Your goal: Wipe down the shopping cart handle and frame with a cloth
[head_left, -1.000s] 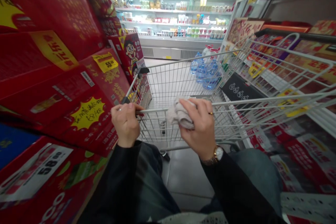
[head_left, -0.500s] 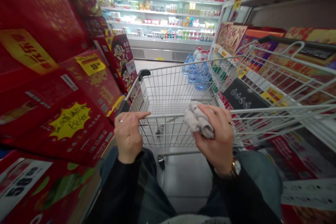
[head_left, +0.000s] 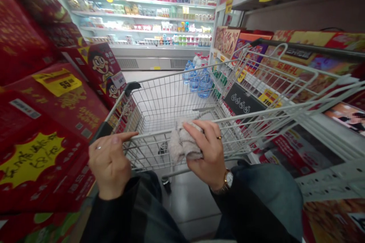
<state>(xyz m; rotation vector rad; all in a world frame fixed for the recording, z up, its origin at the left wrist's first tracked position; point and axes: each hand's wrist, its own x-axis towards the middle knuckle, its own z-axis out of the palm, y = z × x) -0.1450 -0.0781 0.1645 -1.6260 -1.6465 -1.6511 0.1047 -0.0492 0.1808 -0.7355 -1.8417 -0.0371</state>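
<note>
A wire shopping cart (head_left: 154, 135) stands turned across the aisle in front of my legs. My left hand (head_left: 111, 165) is closed on its near left corner, with the index finger stretched along the top rail. In my right hand (head_left: 209, 152) is a bunched grey cloth (head_left: 179, 144), pressed over the same rail near its middle. The fingers lie over the cloth, and the thumb is underneath. The bit of rail beneath the cloth is hidden.
Red gift boxes (head_left: 57, 95) are stacked close on the left. Shelves of boxed goods (head_left: 296, 64) line the right, close to the cart's handle end. Blue water jugs (head_left: 203, 83) stand on the floor beyond the cart, before a lit refrigerated case (head_left: 142, 51).
The view has turned to the right, so the cart, both hands and the shelves sit further left in the picture. Both hands keep their holds.
</note>
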